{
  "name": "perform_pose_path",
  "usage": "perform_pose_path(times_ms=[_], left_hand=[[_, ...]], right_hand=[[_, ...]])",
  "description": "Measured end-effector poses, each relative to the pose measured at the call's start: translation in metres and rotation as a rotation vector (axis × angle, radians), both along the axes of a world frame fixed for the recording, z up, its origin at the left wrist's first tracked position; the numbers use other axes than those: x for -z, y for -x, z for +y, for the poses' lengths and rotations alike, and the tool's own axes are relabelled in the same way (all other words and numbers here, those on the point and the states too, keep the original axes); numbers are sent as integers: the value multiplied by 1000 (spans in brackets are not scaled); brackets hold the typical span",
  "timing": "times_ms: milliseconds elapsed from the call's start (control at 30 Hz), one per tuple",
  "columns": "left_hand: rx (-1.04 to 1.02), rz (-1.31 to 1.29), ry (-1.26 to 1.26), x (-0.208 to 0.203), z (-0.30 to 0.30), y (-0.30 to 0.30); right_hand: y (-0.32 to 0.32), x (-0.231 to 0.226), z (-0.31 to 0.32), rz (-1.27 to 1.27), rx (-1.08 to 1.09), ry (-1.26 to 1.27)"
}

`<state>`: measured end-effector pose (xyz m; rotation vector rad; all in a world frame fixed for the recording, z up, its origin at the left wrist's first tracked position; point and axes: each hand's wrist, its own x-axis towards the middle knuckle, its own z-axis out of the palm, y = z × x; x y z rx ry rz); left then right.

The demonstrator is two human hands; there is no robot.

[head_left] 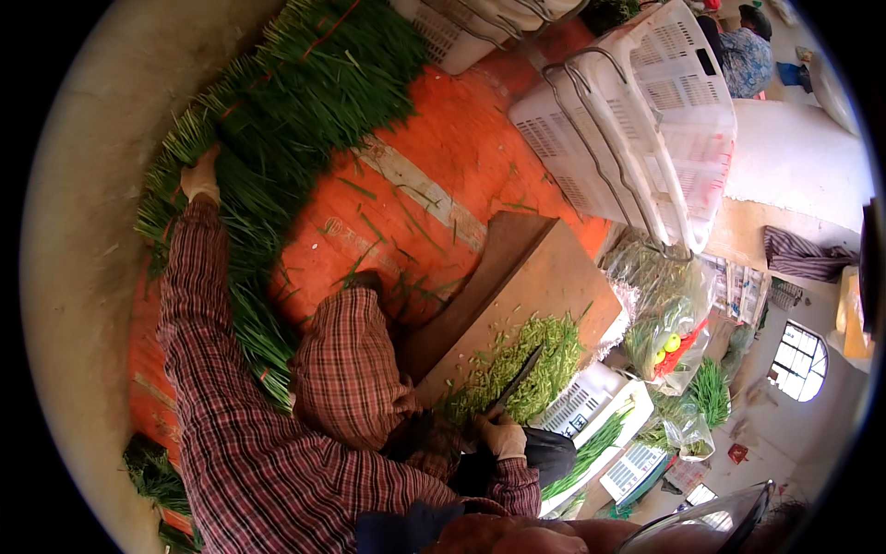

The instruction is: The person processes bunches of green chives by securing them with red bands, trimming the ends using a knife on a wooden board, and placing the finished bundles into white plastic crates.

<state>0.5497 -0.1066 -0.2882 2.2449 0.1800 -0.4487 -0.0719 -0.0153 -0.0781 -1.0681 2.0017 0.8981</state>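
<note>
My left hand (201, 177), in a pale glove, reaches out to the far left and grips the cut ends of a bundle of long green garlic chives (314, 102); its fingertips are partly hidden among the stalks. Red ties cross the chives. Close to my body, my right hand (503, 437), also gloved, is closed round the handle of a knife (519, 377). The dark blade points up and right over a heap of short pale-green trimmings (556, 343). This heap lies along the lower edge of a wooden board (544, 268).
An orange sheet (434, 138) with scattered green bits lies under the chives. White plastic crates (683, 83) with wire handles stand beyond the board. Another crate (604, 434) holds greens at right, near clear plastic bags (660, 305). A person (746, 55) sits far off, upper right.
</note>
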Motion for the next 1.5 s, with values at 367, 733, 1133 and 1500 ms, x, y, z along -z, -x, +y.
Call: perform_pose_path(times_ms=[367,733,1133,1500], left_hand=[[859,-36,593,-167,26,138],[2095,-371,449,-180,-30,391],[2320,-1057,-287,-152,18,523],[2261,-701,-494,-146,-1,569]], right_hand=[[22,13,20,-160,-47,175],[73,53,77,-843,696,993],[68,61,104,-577,399,1207],[56,76,111,-465,212,1413]])
